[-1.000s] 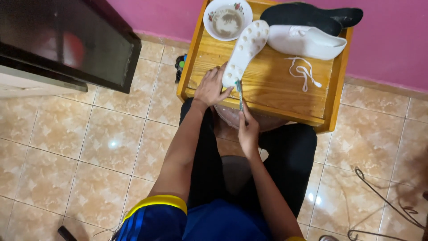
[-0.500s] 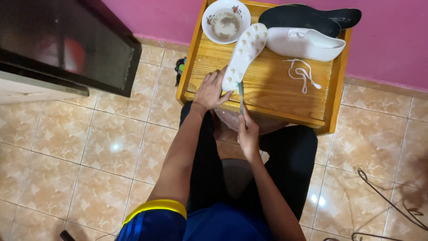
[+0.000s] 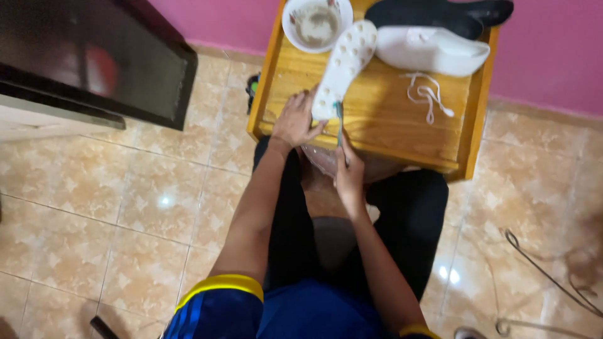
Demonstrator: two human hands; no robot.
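Head view. Wooden table (image 3: 389, 129) against a pink wall (image 3: 553, 56), over a tiled floor (image 3: 144, 207). On the table: a black shoe (image 3: 440, 12), a white shoe (image 3: 433, 50), 1 white cleat (image 3: 344, 66) lying sole up, a white bowl (image 3: 317, 24) of murky liquid, a loose lace (image 3: 429, 95). Left hand (image 3: 295, 120) grips the cleat's heel; right hand (image 3: 349, 172) is closed around a brush (image 3: 340, 119) touching the sole

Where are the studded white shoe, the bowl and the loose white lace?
studded white shoe (image 3: 344, 66), head view, middle of its sole
bowl (image 3: 289, 28), head view, left rim
loose white lace (image 3: 429, 94), head view, middle of the tangle
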